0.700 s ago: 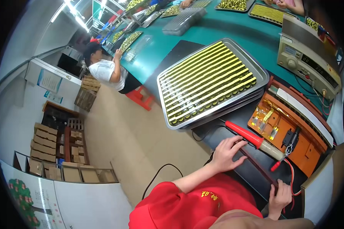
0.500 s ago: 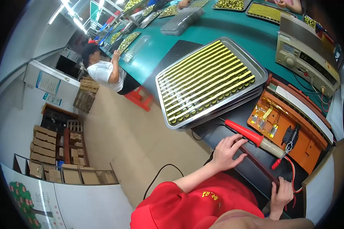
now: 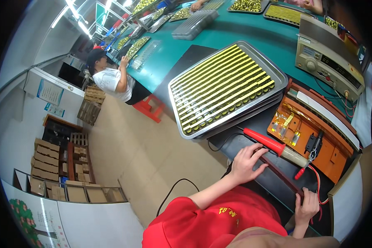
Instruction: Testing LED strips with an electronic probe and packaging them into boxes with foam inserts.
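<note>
A long, narrow dark reddish-brown bar lies slantwise before me over the black table edge. My left hand grips its far end, fingertips on the far side and thumb on the near side. At the bar's near end, the fingers and thumb of my right hand are closed on it. Just beyond the bar rests a soldering-iron-like tool with a red and cream handle. Behind that, an orange fixture bears a black clamp and small pieces with yellow tape.
Stacked metal trays stand ahead, the top one filled with dark pieces in yellow-striped rows. A bench power supply sits at the far right, a cardboard box nearer. On the left, a co-worker sits on a red stool.
Both hands stay on the bar and hardly shift. The whole view moves slightly to the left.
</note>
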`<control>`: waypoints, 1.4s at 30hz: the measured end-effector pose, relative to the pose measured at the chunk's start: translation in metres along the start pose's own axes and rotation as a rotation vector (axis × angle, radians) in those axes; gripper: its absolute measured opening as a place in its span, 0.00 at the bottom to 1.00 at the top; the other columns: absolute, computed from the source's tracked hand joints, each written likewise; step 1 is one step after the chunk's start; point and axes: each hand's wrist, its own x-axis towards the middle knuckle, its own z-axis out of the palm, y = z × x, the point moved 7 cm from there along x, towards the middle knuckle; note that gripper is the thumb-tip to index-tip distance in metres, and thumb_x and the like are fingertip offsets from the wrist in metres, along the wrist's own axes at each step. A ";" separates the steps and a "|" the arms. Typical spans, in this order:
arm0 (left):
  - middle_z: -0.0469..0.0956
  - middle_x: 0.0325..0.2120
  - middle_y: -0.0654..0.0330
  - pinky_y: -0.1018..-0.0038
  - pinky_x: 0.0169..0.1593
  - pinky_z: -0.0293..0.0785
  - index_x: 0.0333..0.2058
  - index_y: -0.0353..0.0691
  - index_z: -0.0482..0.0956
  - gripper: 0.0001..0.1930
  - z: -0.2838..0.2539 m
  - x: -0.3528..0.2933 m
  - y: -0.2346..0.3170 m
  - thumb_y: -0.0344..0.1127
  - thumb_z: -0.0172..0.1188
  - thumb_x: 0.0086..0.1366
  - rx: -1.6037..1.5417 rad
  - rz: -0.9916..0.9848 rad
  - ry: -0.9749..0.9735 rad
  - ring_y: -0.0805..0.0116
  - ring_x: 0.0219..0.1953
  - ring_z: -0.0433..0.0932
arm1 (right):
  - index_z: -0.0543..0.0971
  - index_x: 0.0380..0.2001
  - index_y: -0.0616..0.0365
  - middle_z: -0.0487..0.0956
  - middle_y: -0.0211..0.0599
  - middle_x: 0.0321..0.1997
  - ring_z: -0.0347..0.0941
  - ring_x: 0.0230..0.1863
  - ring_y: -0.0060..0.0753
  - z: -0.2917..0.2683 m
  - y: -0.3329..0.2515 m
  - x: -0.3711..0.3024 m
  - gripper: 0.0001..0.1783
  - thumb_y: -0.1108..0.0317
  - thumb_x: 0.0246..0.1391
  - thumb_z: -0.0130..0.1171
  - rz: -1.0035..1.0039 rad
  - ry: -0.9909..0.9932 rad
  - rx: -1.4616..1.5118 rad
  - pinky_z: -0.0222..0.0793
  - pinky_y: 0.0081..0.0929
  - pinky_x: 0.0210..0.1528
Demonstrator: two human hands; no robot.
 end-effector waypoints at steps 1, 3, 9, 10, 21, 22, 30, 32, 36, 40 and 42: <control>0.74 0.48 0.56 0.66 0.45 0.73 0.48 0.44 0.77 0.25 0.000 -0.001 0.000 0.37 0.70 0.48 -0.002 -0.002 0.001 0.57 0.41 0.76 | 0.77 0.41 0.61 0.75 0.42 0.33 0.72 0.34 0.48 0.000 0.000 0.000 0.16 0.64 0.52 0.63 0.012 -0.006 0.008 0.68 0.39 0.36; 0.74 0.48 0.56 0.66 0.45 0.73 0.47 0.44 0.77 0.25 0.000 -0.001 -0.001 0.37 0.70 0.48 -0.003 -0.003 0.001 0.57 0.41 0.76 | 0.77 0.41 0.61 0.75 0.43 0.33 0.72 0.34 0.48 0.000 0.000 0.001 0.15 0.67 0.51 0.64 0.024 -0.010 0.018 0.69 0.39 0.37; 0.74 0.48 0.56 0.66 0.45 0.73 0.48 0.44 0.77 0.25 -0.001 -0.001 -0.001 0.37 0.70 0.48 0.010 -0.003 0.001 0.57 0.42 0.76 | 0.77 0.41 0.61 0.75 0.43 0.33 0.72 0.34 0.48 0.000 -0.001 0.004 0.15 0.68 0.50 0.65 0.034 -0.011 0.032 0.69 0.39 0.36; 0.74 0.47 0.56 0.66 0.46 0.73 0.48 0.44 0.78 0.25 -0.001 0.000 0.000 0.37 0.70 0.48 0.012 -0.004 0.002 0.57 0.43 0.76 | 0.77 0.41 0.61 0.75 0.44 0.33 0.72 0.34 0.48 -0.001 0.000 0.003 0.15 0.69 0.49 0.65 0.037 -0.007 0.029 0.69 0.39 0.36; 0.74 0.47 0.56 0.64 0.48 0.72 0.47 0.45 0.78 0.24 0.002 -0.004 0.001 0.36 0.70 0.49 0.070 -0.029 -0.040 0.55 0.46 0.75 | 0.78 0.35 0.56 0.75 0.34 0.27 0.72 0.27 0.39 -0.008 -0.001 0.009 0.17 0.60 0.43 0.68 0.013 0.039 -0.020 0.68 0.34 0.28; 0.74 0.47 0.54 0.64 0.49 0.72 0.47 0.44 0.78 0.24 0.004 -0.003 0.003 0.35 0.70 0.48 0.045 -0.034 -0.046 0.53 0.47 0.75 | 0.78 0.34 0.55 0.75 0.33 0.26 0.72 0.27 0.37 -0.011 -0.001 0.008 0.17 0.59 0.42 0.68 0.014 0.046 -0.020 0.67 0.33 0.27; 0.74 0.46 0.53 0.63 0.48 0.71 0.47 0.42 0.77 0.24 0.007 0.000 0.001 0.35 0.69 0.49 0.028 -0.009 -0.048 0.52 0.46 0.74 | 0.79 0.34 0.56 0.75 0.34 0.25 0.73 0.26 0.38 -0.010 -0.003 0.009 0.19 0.63 0.36 0.72 0.027 0.040 -0.001 0.68 0.33 0.26; 0.74 0.46 0.53 0.64 0.48 0.71 0.47 0.42 0.77 0.24 0.006 0.002 0.001 0.34 0.69 0.49 0.031 0.001 -0.052 0.52 0.46 0.74 | 0.79 0.34 0.56 0.75 0.34 0.26 0.73 0.26 0.38 -0.012 -0.003 0.010 0.19 0.63 0.36 0.71 0.020 0.069 -0.007 0.68 0.32 0.26; 0.74 0.46 0.53 0.64 0.48 0.71 0.47 0.42 0.77 0.24 0.007 0.003 0.000 0.34 0.69 0.49 0.031 -0.004 -0.055 0.53 0.46 0.74 | 0.80 0.33 0.55 0.75 0.31 0.25 0.72 0.26 0.33 -0.010 -0.001 0.011 0.17 0.58 0.42 0.69 -0.005 0.073 -0.056 0.68 0.28 0.25; 0.74 0.47 0.53 0.64 0.48 0.71 0.47 0.42 0.77 0.24 0.010 0.002 -0.001 0.35 0.69 0.49 0.043 -0.009 -0.069 0.53 0.46 0.74 | 0.80 0.33 0.55 0.75 0.31 0.24 0.73 0.25 0.32 -0.010 -0.001 0.011 0.17 0.58 0.42 0.69 0.013 0.065 -0.077 0.68 0.28 0.25; 0.74 0.47 0.53 0.64 0.48 0.71 0.47 0.42 0.77 0.24 0.010 0.000 0.000 0.36 0.69 0.49 0.038 0.000 -0.062 0.53 0.46 0.75 | 0.80 0.32 0.55 0.75 0.30 0.24 0.73 0.25 0.32 -0.010 0.000 0.010 0.17 0.57 0.41 0.69 0.004 0.061 -0.062 0.68 0.28 0.25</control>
